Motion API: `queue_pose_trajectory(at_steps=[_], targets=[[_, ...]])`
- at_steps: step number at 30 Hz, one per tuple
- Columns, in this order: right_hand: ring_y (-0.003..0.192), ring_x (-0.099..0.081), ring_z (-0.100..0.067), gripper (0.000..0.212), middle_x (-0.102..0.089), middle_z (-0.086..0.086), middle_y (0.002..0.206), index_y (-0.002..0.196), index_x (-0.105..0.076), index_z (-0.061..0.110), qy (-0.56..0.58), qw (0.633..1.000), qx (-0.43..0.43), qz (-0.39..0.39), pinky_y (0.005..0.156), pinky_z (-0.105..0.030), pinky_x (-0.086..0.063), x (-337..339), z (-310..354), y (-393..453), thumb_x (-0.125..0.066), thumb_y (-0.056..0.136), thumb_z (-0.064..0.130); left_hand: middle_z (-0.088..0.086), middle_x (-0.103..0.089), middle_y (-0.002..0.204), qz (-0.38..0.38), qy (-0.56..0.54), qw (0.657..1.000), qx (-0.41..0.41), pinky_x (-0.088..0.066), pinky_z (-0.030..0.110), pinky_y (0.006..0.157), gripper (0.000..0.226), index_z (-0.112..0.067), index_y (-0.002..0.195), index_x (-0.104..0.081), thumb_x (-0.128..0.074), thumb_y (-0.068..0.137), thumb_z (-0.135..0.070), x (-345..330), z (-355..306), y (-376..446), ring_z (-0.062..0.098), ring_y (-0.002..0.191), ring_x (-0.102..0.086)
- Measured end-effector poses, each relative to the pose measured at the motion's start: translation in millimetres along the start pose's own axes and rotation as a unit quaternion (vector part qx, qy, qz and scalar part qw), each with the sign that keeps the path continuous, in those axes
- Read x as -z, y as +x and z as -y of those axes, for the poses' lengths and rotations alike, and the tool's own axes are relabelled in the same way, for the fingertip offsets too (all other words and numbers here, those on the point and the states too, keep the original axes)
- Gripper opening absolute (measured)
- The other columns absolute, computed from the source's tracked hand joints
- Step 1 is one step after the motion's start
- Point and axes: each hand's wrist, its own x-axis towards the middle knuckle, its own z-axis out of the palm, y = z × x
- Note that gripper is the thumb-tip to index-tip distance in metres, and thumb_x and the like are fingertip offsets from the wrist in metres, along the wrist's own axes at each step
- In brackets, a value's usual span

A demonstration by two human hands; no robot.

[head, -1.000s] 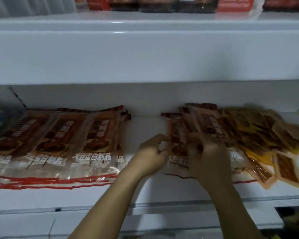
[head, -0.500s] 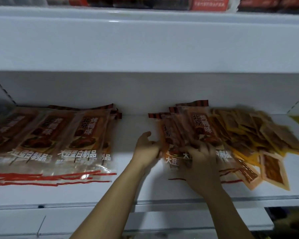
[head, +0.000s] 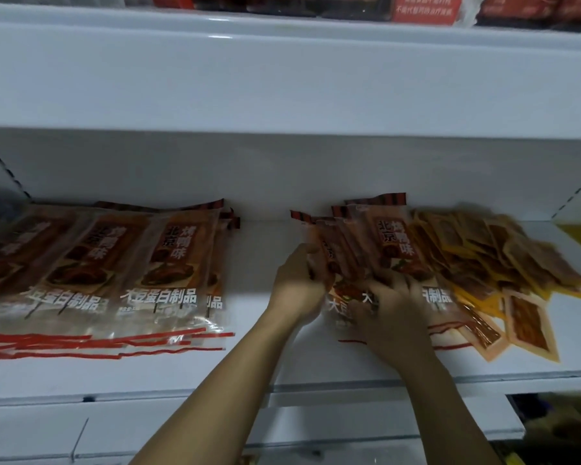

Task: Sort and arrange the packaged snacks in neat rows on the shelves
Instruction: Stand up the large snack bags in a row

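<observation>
Several long orange snack packets [head: 388, 246] lie fanned in a loose bunch on the middle of the white shelf [head: 265, 236], their red-striped tops toward the back wall. Both hands are on this bunch. The left hand [head: 299, 283] curls its fingers round the bunch's left edge, and the right hand [head: 394, 308] lies on the lower part of the packets with fingers bent over them, apparently gripping; motion blur hides the exact pinch.

Just beside the bunch on the right, and touching it, spreads a heap of small yellow-orange sachets [head: 503, 266], tilted every way, some reaching near the shelf's front edge. Well apart to the left lies a tidy overlapping row of matching packets [head: 121, 273], flat and aligned.

Likely the bunch is being squared up before it joins or mirrors that row. The film looks slick, so packets gathered unevenly could slide out of the fan and skew again. Dragging the bunch could catch the sachets that touch it and pull them along, mixing the two kinds, or nudge the front ones off the shelf. Pushing leftward too far would ruffle the finished row. On the shelf above, dark and red boxes [head: 420, 8] sit out of the way.
</observation>
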Motion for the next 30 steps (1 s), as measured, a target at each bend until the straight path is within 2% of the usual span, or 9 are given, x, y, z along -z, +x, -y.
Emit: queue_pose_trajectory(at_steps=[3,5,7,9,11,16,22,26,30], targets=[[0.107,-0.056,-0.034,0.043,-0.067,-0.005,0.113,0.107,-0.072,0.027,-0.008,0.999,-0.045,-0.016,0.095,-0.049,-0.045,3.4,14.8,2.2,-0.051,0.086,0.057,-0.013,-0.068,0.095,-0.033,-0.061,0.996,-0.052,-0.055,0.022,0.076,0.022,-0.037,0.109,-0.062,-0.061,0.098,-0.017,36.5,-3.3,-13.2,0.005,0.087,-0.068],[0.092,-0.063,-0.032,0.048,-0.069,-0.007,0.101,0.112,-0.071,0.019,0.069,0.995,-0.032,-0.071,0.085,-0.042,-0.051,9.0,37.9,2.8,-0.05,0.088,0.054,-0.01,-0.068,0.094,-0.026,-0.115,0.99,-0.076,-0.054,0.017,0.076,0.025,-0.034,0.107,-0.067,-0.065,0.098,-0.011,73.3,-4.1,-27.0,0.0,0.086,-0.067],[0.088,-0.066,-0.01,0.037,-0.068,0.006,0.105,0.12,-0.067,0.022,0.197,0.977,-0.02,-0.08,0.08,-0.027,-0.051,14.5,73.0,4.5,-0.061,0.094,0.047,-0.001,-0.068,0.098,-0.014,-0.141,0.986,-0.084,-0.054,0.014,0.077,0.026,-0.029,0.114,-0.07,-0.068,0.097,-0.009,111.8,3.2,-38.6,0.004,0.091,-0.066],[0.087,-0.064,0.013,0.028,-0.064,0.026,0.109,0.12,-0.062,0.031,0.337,0.941,-0.034,-0.006,0.074,-0.007,-0.047,10.3,112.3,8.7,-0.071,0.094,0.035,0.002,-0.071,0.102,0.002,-0.142,0.987,-0.078,-0.054,0.017,0.08,0.022,-0.029,0.111,-0.071,-0.068,0.098,-0.012,148.4,17.4,-47.5,0.009,0.097,-0.068],[0.091,-0.064,0.015,0.03,-0.069,0.032,0.101,0.114,-0.063,0.037,0.429,0.899,-0.037,0.08,0.068,-0.009,-0.052,-2.3,148.2,12.3,-0.076,0.089,0.028,-0.002,-0.075,0.107,0.002,-0.148,0.987,-0.069,-0.056,0.027,0.088,0.018,-0.028,0.113,-0.073,-0.067,0.1,-0.017,181.7,35.6,-52.9,0.013,0.103,-0.071],[0.098,-0.071,-0.003,0.025,-0.077,0.013,0.101,0.107,-0.076,0.023,0.476,0.873,0.016,0.106,0.078,-0.021,-0.057,-34.6,226.3,13.5,-0.079,0.087,0.009,-0.008,-0.078,0.098,-0.058,-0.074,0.993,-0.065,-0.052,0.019,0.073,0.016,-0.017,0.11,-0.075,-0.073,0.094,-0.017,263.1,76.3,-64.1,0.006,0.089,-0.073],[0.1,-0.07,0.0,0.044,-0.074,0.012,0.112,0.127,-0.07,0.022,0.42,0.88,0.09,0.201,0.088,-0.02,-0.055,-71.7,320.1,13.6,-0.078,0.086,0.005,-0.017,-0.07,0.089,-0.193,0.109,0.973,-0.064,-0.04,0.005,0.06,0.01,-0.026,0.105,-0.074,-0.071,0.096,-0.023,344.2,127.0,-63.8,-0.01,0.075,-0.063],[0.094,-0.068,0.0,0.04,-0.072,0.014,0.105,0.122,-0.073,0.022,0.368,0.907,0.103,0.178,0.088,-0.023,-0.055,-103.8,379.7,17.5,-0.082,0.085,0.014,-0.004,-0.072,0.097,-0.221,0.158,0.962,-0.031,-0.043,0.015,0.063,0.016,-0.022,0.112,-0.074,-0.067,0.098,-0.022,389.1,154.1,-56.9,0.013,0.082,-0.067],[0.093,-0.067,-0.001,0.022,-0.075,0.01,0.107,0.11,-0.078,0.022,0.318,0.926,0.134,0.155,0.083,-0.017,-0.054,-129.3,421.9,15.7,-0.079,0.087,0.02,0.004,-0.073,0.111,-0.138,0.226,0.964,0.021,-0.041,0.025,0.075,0.027,-0.019,0.123,-0.072,-0.063,0.099,-0.028,434.3,168.1,-43.0,0.02,0.097,-0.067]])
